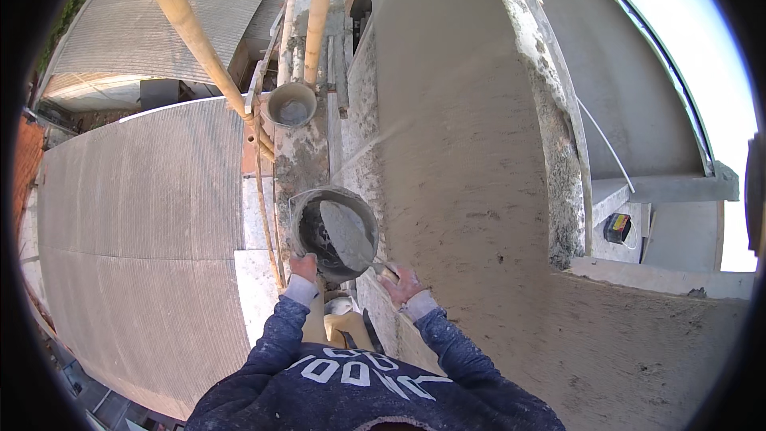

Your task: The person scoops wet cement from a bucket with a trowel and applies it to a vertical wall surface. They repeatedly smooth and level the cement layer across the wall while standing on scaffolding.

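A dark bucket (309,199) with mortar smeared on its inner wall stands in front of me on a narrow, mortar-splashed plank. My left hand (304,266) is closed on the bucket's near-left rim. A trowel (345,233) with a broad, grey, mortar-coated blade reaches over the bucket's mouth. Its handle lies in my right hand (402,283), whose fingers are wrapped round it, just right of the bucket. The blade hides much of the bucket's inside.
Farther along the plank sits a second bucket (291,104). Bamboo poles (194,28) rise at the left and ahead. Corrugated roofs (144,183) lie below on the left. A plastered wall (463,136) runs close on my right, with a black-and-yellow box (617,228) in an opening beyond.
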Motion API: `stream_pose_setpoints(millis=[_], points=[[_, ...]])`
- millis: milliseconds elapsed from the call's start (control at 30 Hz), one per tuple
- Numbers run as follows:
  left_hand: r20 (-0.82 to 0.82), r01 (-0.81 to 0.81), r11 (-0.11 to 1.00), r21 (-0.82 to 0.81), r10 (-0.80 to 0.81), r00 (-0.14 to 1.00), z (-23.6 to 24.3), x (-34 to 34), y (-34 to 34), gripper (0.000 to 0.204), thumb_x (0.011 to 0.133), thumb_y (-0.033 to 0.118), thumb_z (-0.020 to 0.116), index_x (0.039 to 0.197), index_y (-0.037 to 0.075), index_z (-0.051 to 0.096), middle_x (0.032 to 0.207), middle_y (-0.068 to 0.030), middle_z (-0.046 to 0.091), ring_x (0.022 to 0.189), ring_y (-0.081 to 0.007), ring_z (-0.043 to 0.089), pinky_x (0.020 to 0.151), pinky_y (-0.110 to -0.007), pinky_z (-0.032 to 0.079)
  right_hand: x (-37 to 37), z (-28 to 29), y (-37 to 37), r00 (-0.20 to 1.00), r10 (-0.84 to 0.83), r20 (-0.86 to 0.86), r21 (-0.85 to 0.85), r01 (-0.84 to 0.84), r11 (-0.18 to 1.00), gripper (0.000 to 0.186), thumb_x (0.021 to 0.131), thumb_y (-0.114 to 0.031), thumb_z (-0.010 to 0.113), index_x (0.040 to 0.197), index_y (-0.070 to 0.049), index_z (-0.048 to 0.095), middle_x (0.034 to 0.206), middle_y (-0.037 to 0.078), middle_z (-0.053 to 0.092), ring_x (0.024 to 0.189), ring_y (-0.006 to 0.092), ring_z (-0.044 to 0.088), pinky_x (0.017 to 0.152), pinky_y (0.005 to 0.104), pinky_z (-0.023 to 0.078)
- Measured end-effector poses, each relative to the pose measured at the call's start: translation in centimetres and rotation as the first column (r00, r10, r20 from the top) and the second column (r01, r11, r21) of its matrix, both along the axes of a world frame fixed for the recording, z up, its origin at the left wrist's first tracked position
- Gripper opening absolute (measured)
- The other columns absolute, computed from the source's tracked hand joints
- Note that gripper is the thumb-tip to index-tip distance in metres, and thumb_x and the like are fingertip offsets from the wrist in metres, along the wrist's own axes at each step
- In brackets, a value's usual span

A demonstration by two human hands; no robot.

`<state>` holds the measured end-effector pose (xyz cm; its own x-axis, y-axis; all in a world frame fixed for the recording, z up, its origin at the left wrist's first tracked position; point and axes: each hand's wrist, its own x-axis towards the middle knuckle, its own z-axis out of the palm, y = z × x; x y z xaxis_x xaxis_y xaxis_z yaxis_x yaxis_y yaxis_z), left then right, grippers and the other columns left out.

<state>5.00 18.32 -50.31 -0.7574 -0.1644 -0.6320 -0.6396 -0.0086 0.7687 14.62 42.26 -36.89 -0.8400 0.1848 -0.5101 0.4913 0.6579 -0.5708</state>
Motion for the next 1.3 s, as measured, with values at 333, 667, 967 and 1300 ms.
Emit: stream_pose_setpoints(millis=[333, 667, 967, 1300], points=[[-0.215, 0.003, 1.000, 0.021, 0.002, 0.977, -3.3, 0.3, -1.3, 0.040, 0.070, 0.009, 0.058, 0.105, -0.010, 0.058, 0.106, -0.0248, 0.063, 0.095, -0.0370, 0.060, 0.086, -0.041, 0.046, 6.5, 12.1, 5.6, 0.493, -0.761, -0.422, -0.221, 0.758, 0.613, 0.053, 0.089, -0.034, 0.055, 0.125, 0.004, 0.049, 0.085, 0.009, 0.061, 0.066, 0.0152, 0.059, 0.060, 0.0303, 0.051], [-0.109, 0.120, 0.993, 0.002, -0.119, 0.987, 1.8, 1.1, 0.5, 0.031, 0.071, 0.009, 0.057, 0.097, -0.008, 0.060, 0.095, -0.0201, 0.065, 0.089, -0.0329, 0.063, 0.081, -0.040, 0.048, 4.4, 1.5, -3.9, 0.994, 0.017, 0.108, 0.410, -0.060, 0.910, 0.056, 0.086, -0.045, 0.055, 0.134, -0.019, 0.046, 0.126, 0.017, 0.055, 0.117, 0.0348, 0.052, 0.098, 0.0491, 0.039], [0.003, 0.141, 0.984, -0.106, -0.141, 0.990, 5.9, -0.7, 1.8, 0.036, 0.069, 0.012, 0.058, 0.099, -0.008, 0.060, 0.086, -0.0201, 0.066, 0.083, -0.0305, 0.064, 0.076, -0.039, 0.049, 1.5, 5.7, -0.9, 1.000, 0.025, -0.013, 0.115, -0.023, 0.993, 0.053, 0.084, -0.041, 0.060, 0.128, -0.012, 0.053, 0.108, 0.015, 0.064, 0.097, 0.0296, 0.063, 0.084, 0.0422, 0.050], [-0.195, 0.025, 0.999, -0.031, -0.031, 0.980, 5.4, -2.8, 0.3, 0.032, 0.071, 0.006, 0.056, 0.101, -0.006, 0.059, 0.093, -0.0179, 0.066, 0.082, -0.0321, 0.063, 0.077, -0.039, 0.049, -3.3, 17.3, 10.9, 0.627, -0.626, -0.463, -0.268, 0.575, 0.773, 0.039, 0.095, -0.028, 0.050, 0.124, -0.003, 0.049, 0.072, 0.005, 0.056, 0.050, 0.0121, 0.053, 0.044, 0.0258, 0.046]])
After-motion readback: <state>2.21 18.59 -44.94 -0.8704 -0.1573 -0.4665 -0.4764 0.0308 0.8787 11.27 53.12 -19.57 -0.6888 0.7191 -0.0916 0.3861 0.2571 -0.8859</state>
